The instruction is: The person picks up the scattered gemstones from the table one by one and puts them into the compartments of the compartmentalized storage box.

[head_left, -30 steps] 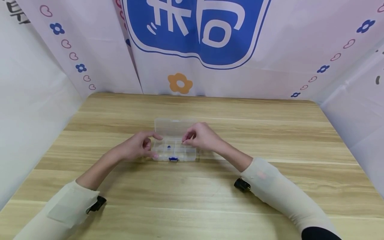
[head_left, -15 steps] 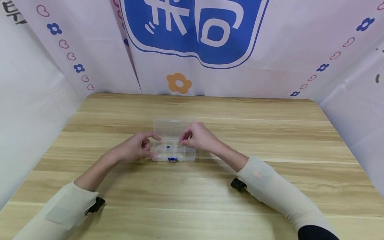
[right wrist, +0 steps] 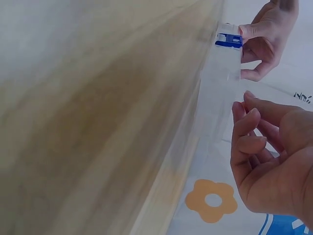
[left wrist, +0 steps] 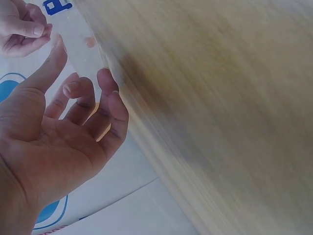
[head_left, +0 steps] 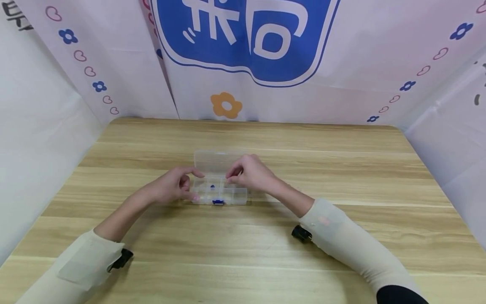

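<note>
On the table lies a clear plastic compartment box (head_left: pixel 239 196) with a blue latch (head_left: pixel 218 202); its lid (head_left: pixel 212 161) is raised at the back. One rear compartment contains a small blue piece (head_left: pixel 212 186). My left hand (head_left: pixel 174 185) holds the box's left end, thumb at the front side and index finger at the rear. Over the rear right compartments, my right hand (head_left: pixel 252 174) pinches a tiny reddish thing (right wrist: pixel 243 104) between thumb and index fingertips. Those fingertips mostly cover it, so its kind cannot be told.
The wood-patterned table (head_left: pixel 243 253) extends on all sides of the box. Behind it hangs a white printed cloth (head_left: pixel 303 103), with similar white sheets at both sides. Each sleeved forearm carries a black camera (head_left: pixel 301 233).
My right hand has shifted slightly left over the box, then stays nearly still. The left hand keeps its hold, and the blue piece remains in its compartment.
</note>
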A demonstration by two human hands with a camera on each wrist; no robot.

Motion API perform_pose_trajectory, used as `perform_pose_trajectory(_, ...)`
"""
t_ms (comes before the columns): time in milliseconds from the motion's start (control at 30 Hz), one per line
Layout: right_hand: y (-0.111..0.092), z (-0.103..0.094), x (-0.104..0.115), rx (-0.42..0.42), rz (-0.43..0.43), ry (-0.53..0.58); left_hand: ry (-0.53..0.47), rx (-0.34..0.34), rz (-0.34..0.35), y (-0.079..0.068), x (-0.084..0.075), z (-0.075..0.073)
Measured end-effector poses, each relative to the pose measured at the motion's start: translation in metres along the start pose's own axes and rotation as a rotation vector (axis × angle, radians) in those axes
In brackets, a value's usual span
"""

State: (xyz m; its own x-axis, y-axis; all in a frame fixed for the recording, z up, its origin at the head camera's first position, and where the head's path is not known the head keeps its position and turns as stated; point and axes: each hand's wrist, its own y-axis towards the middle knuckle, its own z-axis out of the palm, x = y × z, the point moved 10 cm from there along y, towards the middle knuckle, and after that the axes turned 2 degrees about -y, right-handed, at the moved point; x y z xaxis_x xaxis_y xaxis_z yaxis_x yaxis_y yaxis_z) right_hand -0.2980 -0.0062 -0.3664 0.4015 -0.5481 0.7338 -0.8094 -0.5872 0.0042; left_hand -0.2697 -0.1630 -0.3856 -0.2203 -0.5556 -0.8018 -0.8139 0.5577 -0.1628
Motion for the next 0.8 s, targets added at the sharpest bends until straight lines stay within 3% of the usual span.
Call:
perform_pose_trajectory(400, -0.017, -0.015, -0.007, -0.010, -0.012, -0.029, -0.003, 0.000, -0.007, 0.000, 0.000, 0.000)
perform_pose_trajectory(800, -0.038, -0.044, -0.037, -0.039, 0.032, -0.034, -0.003, 0.005, -0.016, 0.000, 0.001, 0.001)
